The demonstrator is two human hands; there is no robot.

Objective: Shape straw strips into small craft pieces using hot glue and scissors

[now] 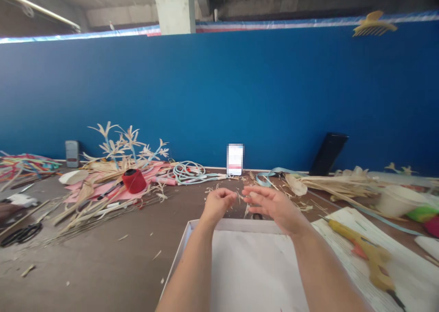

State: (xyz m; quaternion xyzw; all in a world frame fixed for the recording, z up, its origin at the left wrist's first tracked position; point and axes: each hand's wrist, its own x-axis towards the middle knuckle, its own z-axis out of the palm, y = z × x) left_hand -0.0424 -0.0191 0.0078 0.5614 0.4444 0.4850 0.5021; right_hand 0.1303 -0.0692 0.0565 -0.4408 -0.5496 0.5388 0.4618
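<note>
My left hand (221, 204) is held over the far edge of a shallow white box (254, 261), its thumb and fingers pinched together. Whatever sits in that pinch is too small to make out. Close beside it, fingertips nearly meeting the left ones, my right hand (277, 207) has its fingers stretched out and apart, with nothing plainly held. Pale shavings lie on the brown table behind both hands. A pair of dark finger loops (257, 216) shows partly between the right hand and the box rim.
A yellow glue gun (368, 255) lies on printed paper at right. Left stand a red thread spool (134, 181), pale husk flowers (130, 140) and black scissors (22, 234). A lit phone (235, 160) leans on the blue partition (219, 88); a white cup (399, 200) stands right.
</note>
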